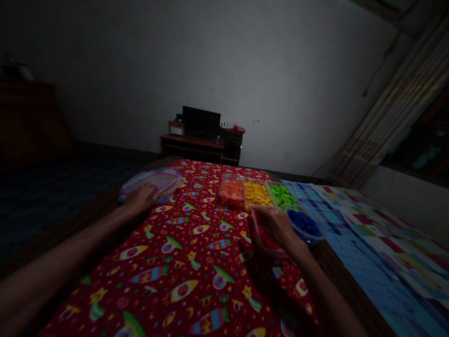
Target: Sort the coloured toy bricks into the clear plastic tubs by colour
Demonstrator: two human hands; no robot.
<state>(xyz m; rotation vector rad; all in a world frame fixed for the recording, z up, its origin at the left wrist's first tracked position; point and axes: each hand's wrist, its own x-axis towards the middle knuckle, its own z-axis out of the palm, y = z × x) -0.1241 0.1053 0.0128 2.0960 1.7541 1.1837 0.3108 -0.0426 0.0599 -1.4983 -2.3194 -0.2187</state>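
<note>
My left hand [141, 198] rests on a stack of clear plastic lids [164, 181] at the table's left edge, fingers curled over them. My right hand [277, 223] lies on a clear tub of red pieces [267, 242] and grips its rim. Beside it stands a tub of blue pieces [306, 223]. Behind them, a row of tubs holds orange pieces [232, 191], yellow pieces [257, 194] and green pieces [282, 194].
A red cloth with rocket prints [182, 262] covers the table. A blue and multicoloured chequered cloth [372, 234] lies to the right. A desk with a dark monitor [201, 122] stands at the far wall. The room is dim.
</note>
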